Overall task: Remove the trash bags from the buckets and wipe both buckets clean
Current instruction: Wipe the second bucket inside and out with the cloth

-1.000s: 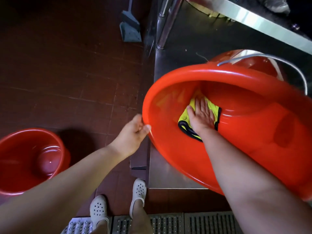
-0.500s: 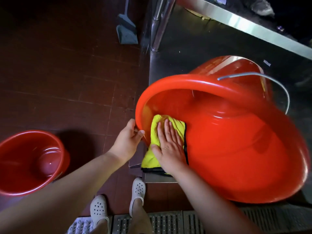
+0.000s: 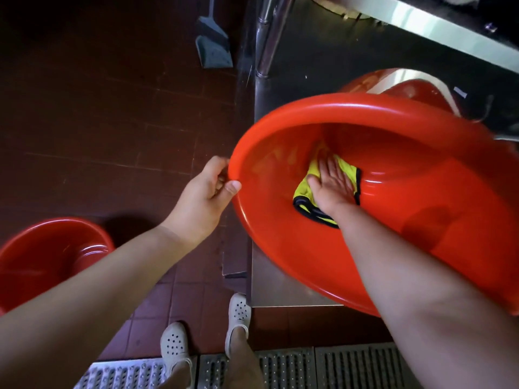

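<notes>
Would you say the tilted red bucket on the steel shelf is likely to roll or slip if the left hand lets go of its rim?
Probably. The red bucket lies tilted on a smooth steel shelf, so it may rock or roll. The left hand grips its rim, seemingly steadying it. The right hand pressing the yellow cloth could push it away.

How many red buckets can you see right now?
2. One bucket lies tilted on the steel shelf, left hand gripping its rim, right hand pressing a yellow cloth inside. The other bucket stands on the floor, far left. Others may be out of view.
</notes>
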Motion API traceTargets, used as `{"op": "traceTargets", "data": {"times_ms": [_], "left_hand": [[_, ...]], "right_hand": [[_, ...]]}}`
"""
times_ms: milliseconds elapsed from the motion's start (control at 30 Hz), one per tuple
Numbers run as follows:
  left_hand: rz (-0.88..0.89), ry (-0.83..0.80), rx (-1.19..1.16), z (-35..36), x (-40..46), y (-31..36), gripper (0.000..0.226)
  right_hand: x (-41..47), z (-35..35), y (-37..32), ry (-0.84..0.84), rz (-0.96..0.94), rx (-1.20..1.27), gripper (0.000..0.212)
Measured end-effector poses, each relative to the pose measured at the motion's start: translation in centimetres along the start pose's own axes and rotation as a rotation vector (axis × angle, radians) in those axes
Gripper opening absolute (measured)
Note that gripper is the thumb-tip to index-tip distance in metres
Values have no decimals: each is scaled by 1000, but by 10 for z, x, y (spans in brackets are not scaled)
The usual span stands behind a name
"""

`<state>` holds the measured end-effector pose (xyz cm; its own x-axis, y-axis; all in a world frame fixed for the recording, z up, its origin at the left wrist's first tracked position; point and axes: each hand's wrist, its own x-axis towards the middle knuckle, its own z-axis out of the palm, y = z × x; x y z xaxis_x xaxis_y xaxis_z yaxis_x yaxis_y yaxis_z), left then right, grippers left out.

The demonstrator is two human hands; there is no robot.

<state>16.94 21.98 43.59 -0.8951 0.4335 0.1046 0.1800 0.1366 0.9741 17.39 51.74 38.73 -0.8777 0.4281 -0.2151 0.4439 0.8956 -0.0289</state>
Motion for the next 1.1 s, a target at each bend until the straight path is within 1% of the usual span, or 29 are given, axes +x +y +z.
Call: {"op": "traceTargets", "data": {"times_ms": [67,100,167,200,233,300,400,467,567,700,833,933,1000,1100], "left_hand": [[-67,27,-37,7,-3,-15,16],[-140,10,-81,12,-7,-24,18],[-320,-94,-189,24,-18,-35,23],[-372,-125,-223,29,-23,-37,26],[-381,-124,-234,33,-27,-40,29],[-357,-83,-231,36,-30,-41,27],[-362,-31,-236,38,-33,-42,22],[-362,12,-187,39,-34,-41,20],[-323,31,-99,40,-35,-38,16],[-284,53,-79,36,-31,-32,14],[-186,57,-40,22,-19,-19,12],[-30,95,-24,5,-2,-6,24],[49,87,11,-7,8,5,28],[113,71,18,-11,10,14,24]], "right_hand": [[2,2,-1,17,0,-20,65],[1,3,-3,16,5,-29,65],[-1,3,-8,-2,30,-21,65],[-3,2,-14,-9,54,3,66],[-8,2,-20,-7,80,35,66],[-27,4,-38,18,85,78,66],[-81,15,-65,61,-83,67,69],[-121,22,-78,54,-199,85,73],[-145,25,-80,51,-275,99,71],[-122,17,-75,70,-290,94,72],[-72,10,-61,67,-187,53,65],[-34,-1,-48,55,-119,74,63],[-14,-7,-36,18,-69,62,62],[5,-11,-20,-45,-1,47,62]]}}
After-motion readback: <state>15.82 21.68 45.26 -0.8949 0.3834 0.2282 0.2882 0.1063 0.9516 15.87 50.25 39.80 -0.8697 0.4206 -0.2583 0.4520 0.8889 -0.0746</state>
